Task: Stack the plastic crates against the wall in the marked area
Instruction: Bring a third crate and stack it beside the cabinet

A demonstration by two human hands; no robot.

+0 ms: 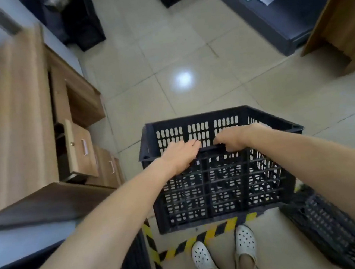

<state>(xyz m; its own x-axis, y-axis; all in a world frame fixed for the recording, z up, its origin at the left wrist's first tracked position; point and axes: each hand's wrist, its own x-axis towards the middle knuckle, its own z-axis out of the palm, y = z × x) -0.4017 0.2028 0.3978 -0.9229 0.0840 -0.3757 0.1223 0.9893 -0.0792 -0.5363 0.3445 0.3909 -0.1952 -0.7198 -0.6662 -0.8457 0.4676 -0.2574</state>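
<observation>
Crate (219, 169): near rim. Left hand (181, 156) lies flat, holding nothing; right hand (233, 138) curled over it. Close both grips, lift level over tape (209, 234).

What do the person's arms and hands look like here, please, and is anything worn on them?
Both arms are bare up to the edge of the picture: no sleeves show. The left hand and the right hand wear no gloves, and no watch, ring or bracelet can be seen on the wrists or fingers. The only clothing in view is a pair of white perforated clogs on the feet.
</observation>
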